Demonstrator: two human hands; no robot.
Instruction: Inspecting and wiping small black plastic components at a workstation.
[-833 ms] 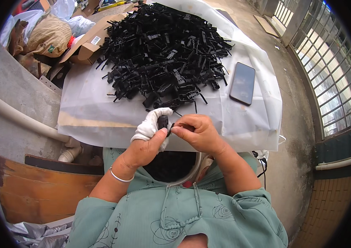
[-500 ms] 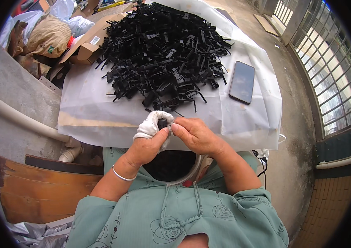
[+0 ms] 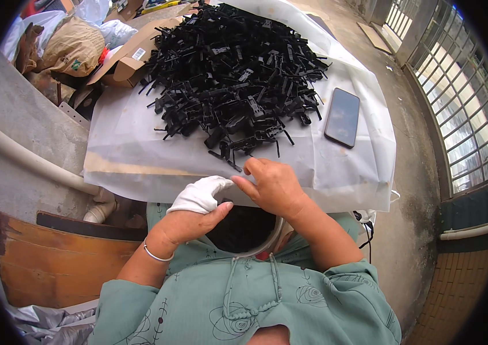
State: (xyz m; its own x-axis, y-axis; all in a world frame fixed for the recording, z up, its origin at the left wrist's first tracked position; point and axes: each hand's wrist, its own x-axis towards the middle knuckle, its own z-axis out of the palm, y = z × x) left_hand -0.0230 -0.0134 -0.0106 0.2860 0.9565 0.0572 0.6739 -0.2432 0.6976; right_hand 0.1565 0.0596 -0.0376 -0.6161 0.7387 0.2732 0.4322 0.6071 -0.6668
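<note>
My left hand (image 3: 201, 198), its fingers in a white cloth glove and its thumb bare, hovers at the rim of a round bucket (image 3: 280, 230). The thumb stands apart from the gloved fingers, and no part shows between them. Dark contents fill the bucket's shadowed inside; single pieces are hard to make out. My right hand (image 3: 273, 187) is over the table's near edge, thumb spread from its bent fingers. Just beyond its fingertips lies a thin black plastic part (image 3: 225, 161), at the near edge of a large heap of black plastic parts (image 3: 238, 75).
A phone (image 3: 342, 118) lies right of the heap on the white sheet (image 3: 135, 144) covering the table. Far left are an opened cardboard box (image 3: 126, 68) and bags (image 3: 74, 46). A pipe (image 3: 31, 158) runs along the left wall; a barred window (image 3: 459, 98) is at right.
The small black part is gone from my left hand, which has opened and moved slightly left and down. My right hand has separated from it and shifted up toward the heap.
</note>
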